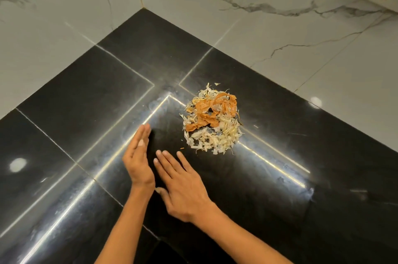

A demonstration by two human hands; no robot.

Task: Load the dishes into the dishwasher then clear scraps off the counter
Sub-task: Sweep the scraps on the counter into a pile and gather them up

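Clearing scraps, we judge: our left hand (pixel 137 156) stands edge-on, our right hand (pixel 183 184) lies flat, both straight-fingered and empty, near the scraps (pixel 212 121) heaped mid-counter (pixel 86 96). Next we should cup them together.

Heap of pale and orange peel scraps (pixel 212 120) on the glossy black counter (pixel 90 102)

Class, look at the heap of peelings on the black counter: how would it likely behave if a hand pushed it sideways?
The peelings look thin, dry and papery, so probably very light and apt to scatter rather than slide as one heap. The counter is glossy, so flakes should slip easily. Stray bits already lie apart, suggesting some would escape.
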